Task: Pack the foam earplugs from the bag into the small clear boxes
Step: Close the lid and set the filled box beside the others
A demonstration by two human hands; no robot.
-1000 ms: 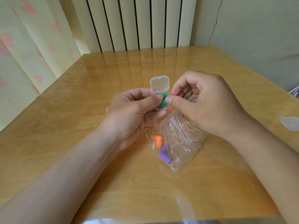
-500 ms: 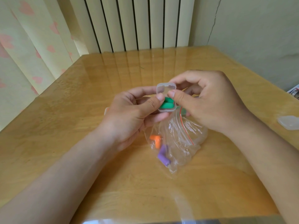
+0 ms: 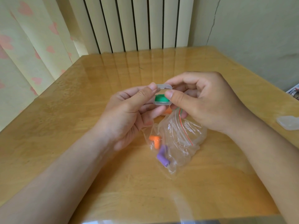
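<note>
Tips lid [image 3: 164, 86] lower over green earplugs [image 3: 160, 99] than before. Grips small clear box [image 3: 161, 107] in left hand [image 3: 129, 113], pinches lid with right hand [image 3: 207, 101]. Closing step; next needs firm snap.

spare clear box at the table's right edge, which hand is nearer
Right. The right hand is left of the spare box, not touching; the left hand is farther left.

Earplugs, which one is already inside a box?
The green earplug, sitting in the open box pinched by the left hand and right hand. The orange earplug and purple earplug are in the bag on the table.
</note>
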